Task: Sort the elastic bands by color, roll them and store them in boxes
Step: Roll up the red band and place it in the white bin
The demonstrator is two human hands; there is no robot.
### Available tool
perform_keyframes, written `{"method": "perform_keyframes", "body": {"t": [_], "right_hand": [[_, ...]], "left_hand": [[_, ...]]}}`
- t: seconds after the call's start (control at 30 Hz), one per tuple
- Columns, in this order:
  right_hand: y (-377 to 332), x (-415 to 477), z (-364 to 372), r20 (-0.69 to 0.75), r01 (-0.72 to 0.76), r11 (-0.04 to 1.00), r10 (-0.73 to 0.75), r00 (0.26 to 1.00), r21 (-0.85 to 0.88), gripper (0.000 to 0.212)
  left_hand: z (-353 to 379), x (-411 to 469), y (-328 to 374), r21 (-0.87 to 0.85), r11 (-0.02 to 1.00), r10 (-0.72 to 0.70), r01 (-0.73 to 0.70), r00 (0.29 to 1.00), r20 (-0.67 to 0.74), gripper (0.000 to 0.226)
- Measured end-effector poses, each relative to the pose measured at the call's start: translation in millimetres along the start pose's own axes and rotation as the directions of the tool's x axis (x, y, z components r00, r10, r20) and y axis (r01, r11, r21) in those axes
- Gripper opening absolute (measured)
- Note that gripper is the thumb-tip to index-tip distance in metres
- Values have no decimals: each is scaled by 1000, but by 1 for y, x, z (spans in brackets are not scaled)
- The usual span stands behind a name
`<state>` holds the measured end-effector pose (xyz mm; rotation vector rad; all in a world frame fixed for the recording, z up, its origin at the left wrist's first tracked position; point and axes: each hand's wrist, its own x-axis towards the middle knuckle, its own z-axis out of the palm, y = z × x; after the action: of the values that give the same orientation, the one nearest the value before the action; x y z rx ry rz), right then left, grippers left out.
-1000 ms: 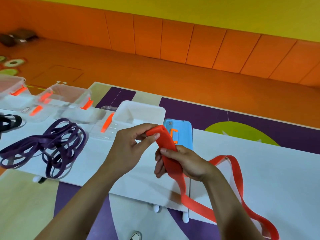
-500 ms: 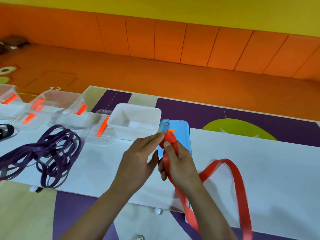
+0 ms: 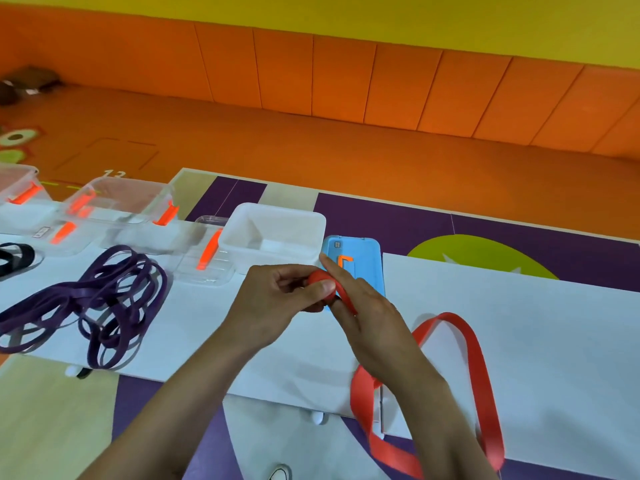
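**Item:** red band (image 3: 475, 355), one, wide and flat, part-rolled. The started coil sits between the two hands above the table (image 3: 536, 323), at six o'clock from the white box (image 3: 273, 233). The loose tail runs off toward five o'clock, arches over the tabletop and drops past the near edge.

**Left hand** (image 3: 277, 299): fingers and thumb curled round the coil, pinching it.

**Right hand** (image 3: 370, 320): closed on the band just behind the coil, forefinger laid straight toward eleven o'clock.

**Also present:**
- purple bands (image 3: 104, 299), a tangled heap at nine o'clock from the hands
- black band (image 3: 14, 258), farther out the same way
- clear boxes (image 3: 121, 202), at ten o'clock
- blue lid (image 3: 367, 268), just behind the right hand

**Step in hand, as judged:** rolling, at an early stage — most of the length lies unwound.

**To do it well:**
- pinch the coil firmly so it cannot spring open
- feed the tail in flat under light tension
- line up the edges at each turn
- clear any twist in the arch before it reaches the coil

The white box looks the likeliest home.
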<state>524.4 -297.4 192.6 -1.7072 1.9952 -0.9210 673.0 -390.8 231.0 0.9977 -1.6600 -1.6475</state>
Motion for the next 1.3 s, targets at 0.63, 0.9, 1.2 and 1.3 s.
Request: {"method": "perform_keyframes", "body": {"t": [0.63, 0.9, 1.2, 1.3], "right_hand": [[5, 5, -4, 153, 124, 988, -109, 982, -93, 74], [4, -1, -5, 73, 37, 999, -36, 997, -19, 83], [-6, -2, -4, -24, -41, 999, 41, 999, 9, 75], [-1, -2, -9, 87, -50, 999, 50, 995, -6, 74]], "left_hand": [[-15, -1, -11, 58, 975, -220, 212, 927, 305, 28], [9, -10, -19, 22, 999, 29, -31, 996, 82, 24], [20, -10, -23, -7, 999, 48, -48, 999, -16, 26], [4, -8, -23, 6, 1000, -26, 26, 986, 162, 31]]}}
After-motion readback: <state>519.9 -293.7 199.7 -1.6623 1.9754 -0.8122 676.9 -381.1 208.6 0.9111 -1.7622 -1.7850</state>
